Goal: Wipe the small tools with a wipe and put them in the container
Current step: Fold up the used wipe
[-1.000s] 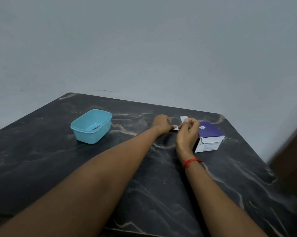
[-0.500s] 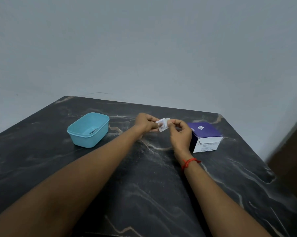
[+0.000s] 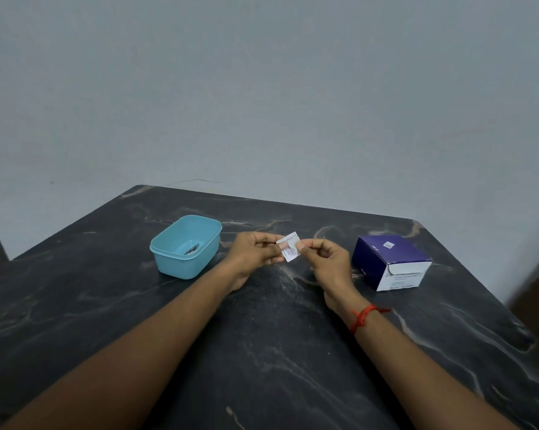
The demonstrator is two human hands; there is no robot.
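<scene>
left hand + right hand: fingers pinch wipe packet (white, small) | right of container; box farther right

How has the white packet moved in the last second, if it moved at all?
Yes. The white packet went left, away from the purple box and closer to the blue container.

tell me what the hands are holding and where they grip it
Both hands pinch one small white sachet with red print: the left hand pinches its left edge and the right hand its right edge.
</scene>
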